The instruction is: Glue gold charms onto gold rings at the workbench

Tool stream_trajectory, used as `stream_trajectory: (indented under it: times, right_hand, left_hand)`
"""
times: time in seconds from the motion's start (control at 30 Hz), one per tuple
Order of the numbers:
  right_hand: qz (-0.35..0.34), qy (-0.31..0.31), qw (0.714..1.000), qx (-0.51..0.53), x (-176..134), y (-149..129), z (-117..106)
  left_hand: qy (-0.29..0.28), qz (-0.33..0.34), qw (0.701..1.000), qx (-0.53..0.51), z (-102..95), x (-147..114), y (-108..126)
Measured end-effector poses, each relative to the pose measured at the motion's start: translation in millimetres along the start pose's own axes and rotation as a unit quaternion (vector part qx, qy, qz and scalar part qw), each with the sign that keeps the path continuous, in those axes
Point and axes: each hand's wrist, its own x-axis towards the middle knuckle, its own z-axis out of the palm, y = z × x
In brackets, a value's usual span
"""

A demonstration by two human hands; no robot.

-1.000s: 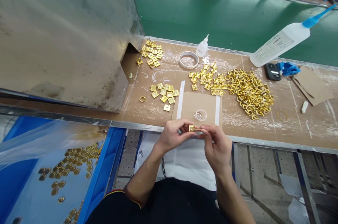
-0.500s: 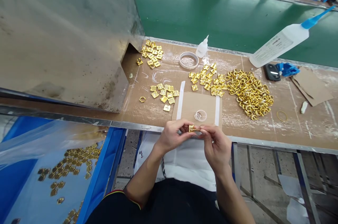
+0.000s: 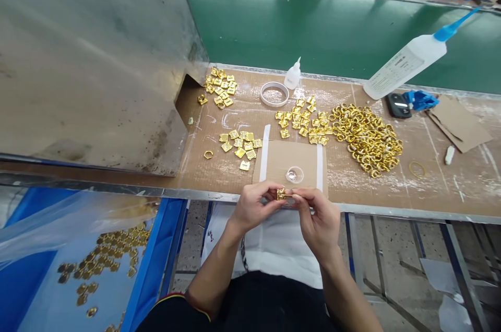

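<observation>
Over the table's front edge, my left hand is closed, thumb and fingers pinching a small square gold ring top. My right hand is closed in a pinch just to its right, on a thin gold piece that meets the square one. It looks like a ring band seen edge-on, mostly hidden by the fingertips. Just beyond the hands, a small clear cup with a little clear content stands on a taped cardboard sheet.
Square gold tops lie left of the sheet, with more behind. A heap of gold rings is at right. Farther back stand a tape roll, a small dropper bottle and a large bottle. A metal housing blocks the left.
Both hands keep their pinch on the gold pieces, with the square top turned slightly. The view has shifted a little; nothing on the table has visibly moved.
</observation>
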Motion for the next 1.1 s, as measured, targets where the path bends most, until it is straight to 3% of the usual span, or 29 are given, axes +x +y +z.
stream_trajectory:
  times: [1.1]
  right_hand:
    - [-0.028,0.005,1.000,0.010,6.7,-6.0,1.1]
  left_hand:
    - [0.002,-0.071,0.995,-0.063,-0.1,-1.6,2.0]
